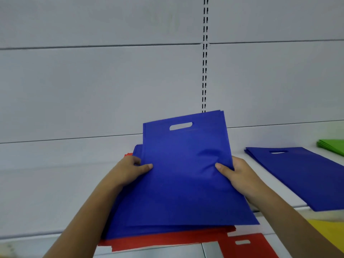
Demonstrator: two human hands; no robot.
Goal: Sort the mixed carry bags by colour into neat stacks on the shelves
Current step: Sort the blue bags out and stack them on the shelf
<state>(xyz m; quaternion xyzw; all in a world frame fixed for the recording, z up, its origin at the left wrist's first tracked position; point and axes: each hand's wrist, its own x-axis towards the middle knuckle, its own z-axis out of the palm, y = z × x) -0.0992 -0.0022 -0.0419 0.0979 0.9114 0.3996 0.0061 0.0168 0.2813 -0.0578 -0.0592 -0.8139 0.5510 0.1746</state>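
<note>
both hands on it: left hand [130, 169] and right hand [237, 175] pinch the blue bags [182, 174] by the side edges | lifted over the red bags [167, 239] at the shelf [46, 183] front edge | blue stack [297, 174] lies off to the right, long axis front-to-back, right hand nearer

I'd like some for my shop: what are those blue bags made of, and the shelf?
The blue bags held by the left hand and right hand look like thin matte non-woven fabric, judging by soft creases and die-cut handle slots. The shelf looks like painted metal, smooth grey-white; I can't be sure.
</note>
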